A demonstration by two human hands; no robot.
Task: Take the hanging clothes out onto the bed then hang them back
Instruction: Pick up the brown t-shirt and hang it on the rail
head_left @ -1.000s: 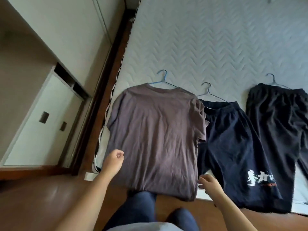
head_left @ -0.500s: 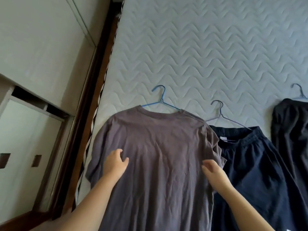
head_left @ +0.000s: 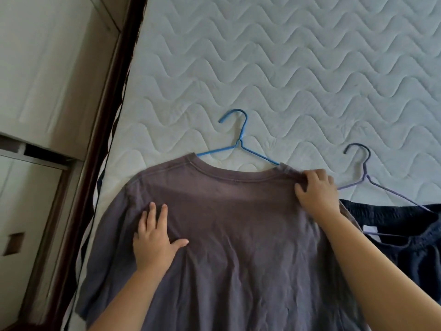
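Note:
A grey-brown T-shirt [head_left: 238,235] lies flat on the quilted white bed [head_left: 286,68], still on a blue hanger [head_left: 239,142] whose hook points up the bed. My left hand [head_left: 155,240] rests flat on the shirt's left chest with fingers spread. My right hand [head_left: 315,189] grips the shirt's right shoulder next to the collar, fingers curled into the fabric. To the right lie dark navy shorts [head_left: 401,235] on a purple hanger [head_left: 365,177], partly under my right forearm.
A dark wooden bed frame [head_left: 105,115] runs along the left edge of the mattress. Beyond it stand pale wardrobe doors [head_left: 47,68] and a lower white cabinet [head_left: 21,211] with square recessed handles.
I have leaned closer over the bed. My right hand has moved up from the shirt's hem to its right shoulder and taken hold of it. My left hand has moved up and flattened on the shirt.

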